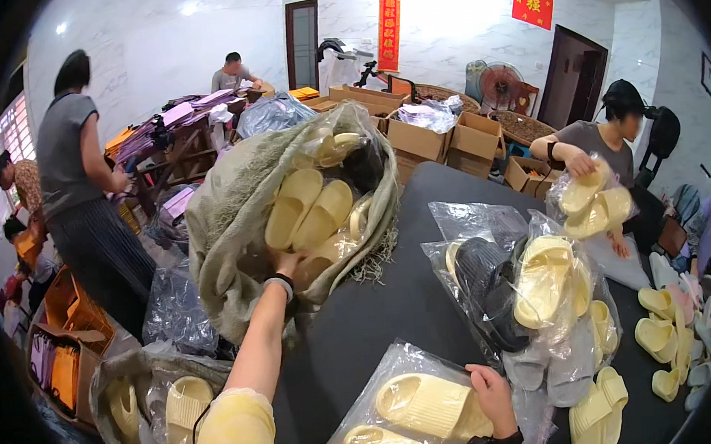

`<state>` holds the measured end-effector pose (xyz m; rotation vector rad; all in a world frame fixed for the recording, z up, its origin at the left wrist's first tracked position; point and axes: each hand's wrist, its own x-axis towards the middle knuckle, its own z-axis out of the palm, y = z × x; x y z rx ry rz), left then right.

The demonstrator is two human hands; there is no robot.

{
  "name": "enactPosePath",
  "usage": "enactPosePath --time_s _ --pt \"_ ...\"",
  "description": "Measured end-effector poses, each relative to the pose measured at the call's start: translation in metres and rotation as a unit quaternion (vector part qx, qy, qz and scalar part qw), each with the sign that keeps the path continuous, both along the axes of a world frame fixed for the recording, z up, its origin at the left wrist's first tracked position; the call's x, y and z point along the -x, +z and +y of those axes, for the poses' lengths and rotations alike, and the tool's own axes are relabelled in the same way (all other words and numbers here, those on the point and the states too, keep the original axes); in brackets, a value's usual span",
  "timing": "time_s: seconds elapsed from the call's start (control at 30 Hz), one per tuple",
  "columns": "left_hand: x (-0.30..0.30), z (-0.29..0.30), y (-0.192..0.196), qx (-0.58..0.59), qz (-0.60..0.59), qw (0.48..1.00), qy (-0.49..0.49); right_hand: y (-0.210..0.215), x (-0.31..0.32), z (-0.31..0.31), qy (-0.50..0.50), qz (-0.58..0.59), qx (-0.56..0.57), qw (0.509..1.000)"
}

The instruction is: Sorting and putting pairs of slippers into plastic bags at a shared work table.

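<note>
Fingers, right hand (494,397): pinching the right-hand edge of a clear bag of yellow slippers (423,401), which is lying at the near side of the dark tabletop (425,299). Fingers, left hand (287,263): resting at the lower lip of a woven sack (227,246), partly hidden; I cannot tell how far they are spreading or whether they are gripping anything.

Step in hand, by my judgement: bagged slippers are being handled between tabletop and sack. Next move: probably calling for a firm pinch on slippery plastic and a sack mouth held wide.

Obstacles: a bagged yellow pair (294,209) is filling much of the sack's mouth, and limp cloth is sagging around it. Beyond the right hand, a bagged black pair (490,291) and a pale yellow pair (545,280) are crowding the tabletop.

Also present: loose yellow slippers (599,410), lying at the right; a second sack (101,384), holding more slippers, lower left; a co-worker (603,138), holding up another bag of slippers (594,199); a standing person (74,150), facing away; a fan (500,85), standing behind.
</note>
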<state>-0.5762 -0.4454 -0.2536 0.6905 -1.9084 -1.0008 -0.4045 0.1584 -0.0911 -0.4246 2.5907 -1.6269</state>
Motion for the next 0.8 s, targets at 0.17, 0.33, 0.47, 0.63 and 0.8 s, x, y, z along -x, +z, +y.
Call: enactPosePath --time_s 0.17,0.33,0.47,0.63,0.8 --pt "0.035 0.099 0.031 -0.344 0.014 0.937 -0.067 0.000 0.000 0.023 -0.046 0.040 -0.050 0.997" --pt "-0.007 0.050 0.061 -0.513 0.012 0.857 -0.044 0.002 0.003 0.001 -0.007 0.004 -0.002 1.000" --pt "-0.007 0.131 0.110 -0.522 0.051 0.832 -0.179 0.004 -0.004 0.017 -0.046 0.014 -0.035 0.998" --pt "-0.008 0.081 0.103 -0.500 0.011 0.825 -0.265 -0.014 0.004 0.011 -0.024 0.038 -0.020 0.999" --pt "-0.027 0.109 0.208 -0.470 -0.013 0.837 -0.280 -0.009 0.001 0.016 -0.030 0.032 -0.008 0.999"
